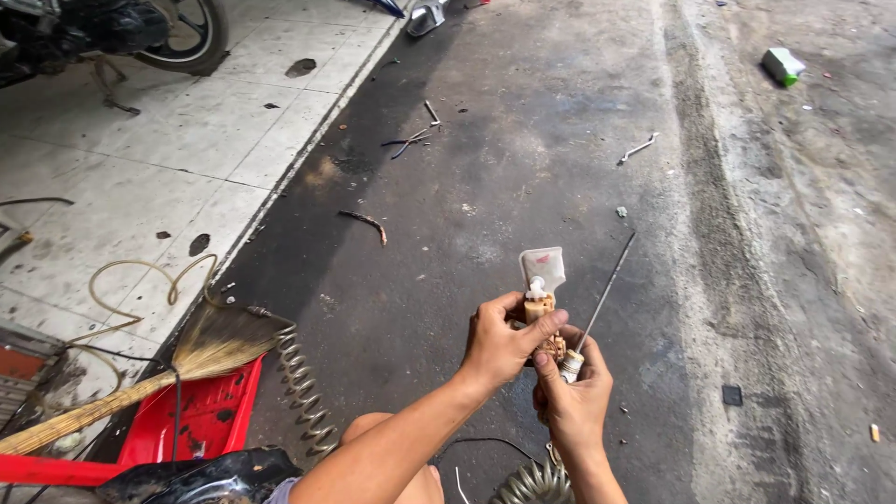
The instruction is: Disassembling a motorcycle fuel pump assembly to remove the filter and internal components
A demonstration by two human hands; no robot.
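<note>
My left hand grips a small dirty pump-like part with a whitish mesh filter on top and a tan plastic body. Just below and to the right, my right hand holds a thin metal rod tool whose shaft points up and to the right, its base resting beside the part. Both hands are held together over dark stained asphalt. A coiled hose lies under my right wrist.
A straw broom rests on a red dustpan at lower left, beside a coiled spring hose. A wrench, pliers and scraps lie on the ground. A motorcycle wheel stands on the tiled floor.
</note>
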